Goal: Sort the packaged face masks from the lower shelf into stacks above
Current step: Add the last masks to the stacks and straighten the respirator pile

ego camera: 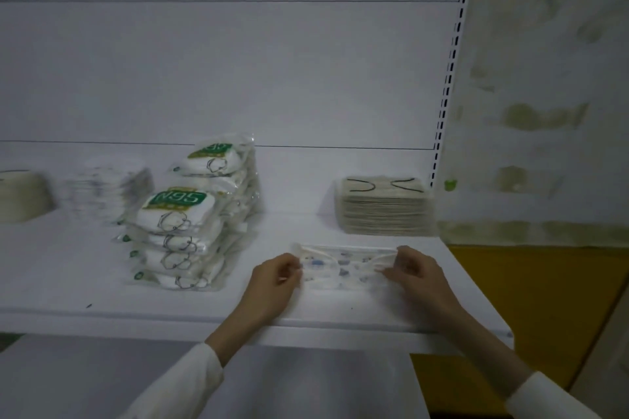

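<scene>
A clear-wrapped face mask with small blue prints (343, 267) lies flat on the white upper shelf (102, 286), near its front right. My left hand (272, 277) pinches its left end and my right hand (413, 270) pinches its right end. Behind it, at the right, stands a tall stack of beige masks with black ear loops (384, 206). To the left rise two stacks of green-labelled N95 packets, one in front (173, 241) and one behind (224, 177).
Further left on the shelf is a blurred stack of white packets (109, 190) and a pale round stack (22, 196) at the frame's edge. A slotted upright (449, 78) bounds the shelf on the right, with a yellow floor (531, 299) beyond.
</scene>
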Demonstrator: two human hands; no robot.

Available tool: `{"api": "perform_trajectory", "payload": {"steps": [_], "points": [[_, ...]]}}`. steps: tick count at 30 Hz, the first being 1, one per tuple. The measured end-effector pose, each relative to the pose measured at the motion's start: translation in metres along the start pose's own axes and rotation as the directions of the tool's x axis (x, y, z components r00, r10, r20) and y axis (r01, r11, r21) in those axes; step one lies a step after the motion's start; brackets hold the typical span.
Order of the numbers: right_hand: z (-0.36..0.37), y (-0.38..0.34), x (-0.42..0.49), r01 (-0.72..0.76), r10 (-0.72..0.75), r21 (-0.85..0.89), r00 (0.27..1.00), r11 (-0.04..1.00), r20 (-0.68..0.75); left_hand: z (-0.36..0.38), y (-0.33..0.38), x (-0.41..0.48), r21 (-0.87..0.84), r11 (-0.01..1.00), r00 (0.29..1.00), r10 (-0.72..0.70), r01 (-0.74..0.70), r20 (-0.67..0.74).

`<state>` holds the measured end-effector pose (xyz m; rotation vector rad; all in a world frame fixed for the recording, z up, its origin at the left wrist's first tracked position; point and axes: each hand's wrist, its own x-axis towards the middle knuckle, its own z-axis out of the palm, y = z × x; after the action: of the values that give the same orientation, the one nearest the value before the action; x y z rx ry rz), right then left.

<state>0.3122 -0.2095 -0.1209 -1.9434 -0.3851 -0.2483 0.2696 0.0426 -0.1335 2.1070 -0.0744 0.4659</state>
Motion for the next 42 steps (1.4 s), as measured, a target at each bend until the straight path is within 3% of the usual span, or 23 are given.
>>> {"api": "perform_trajectory", "payload": {"steps": [6, 12, 23, 32, 36, 42], "points": [[0.011, -0.023, 0.005, 0.049, -0.067, 0.241, 0.996, 0.969, 0.065, -0.038, 0.007, -0.024, -0.101, 0.995, 0.990, -0.023, 0.009, -0.141], [0.068, -0.085, -0.005, 0.065, -0.163, 0.436, 0.968, 0.898, 0.191, -0.123, 0.006, -0.074, -0.084, 0.995, 0.935, -0.087, 0.062, -0.343], [0.254, -0.188, -0.053, 0.122, -0.323, 0.502, 0.885, 0.856, 0.336, -0.300, -0.053, -0.186, 0.007, 0.978, 0.828, -0.174, 0.211, -0.534], [0.410, -0.238, -0.073, 0.067, -0.253, 0.480, 0.908, 0.874, 0.333, -0.440, -0.129, -0.207, -0.018, 0.966, 0.813, -0.227, 0.257, -0.536], [0.439, -0.241, -0.050, 0.067, -0.198, 0.418, 0.939, 0.906, 0.279, -0.467, -0.161, -0.172, -0.068, 0.964, 0.830, -0.255, 0.256, -0.496], [0.460, -0.239, -0.005, 0.051, -0.109, 0.394, 0.986, 0.917, 0.126, -0.484, -0.190, -0.084, -0.055, 0.988, 0.901, -0.156, 0.146, -0.406]]}}
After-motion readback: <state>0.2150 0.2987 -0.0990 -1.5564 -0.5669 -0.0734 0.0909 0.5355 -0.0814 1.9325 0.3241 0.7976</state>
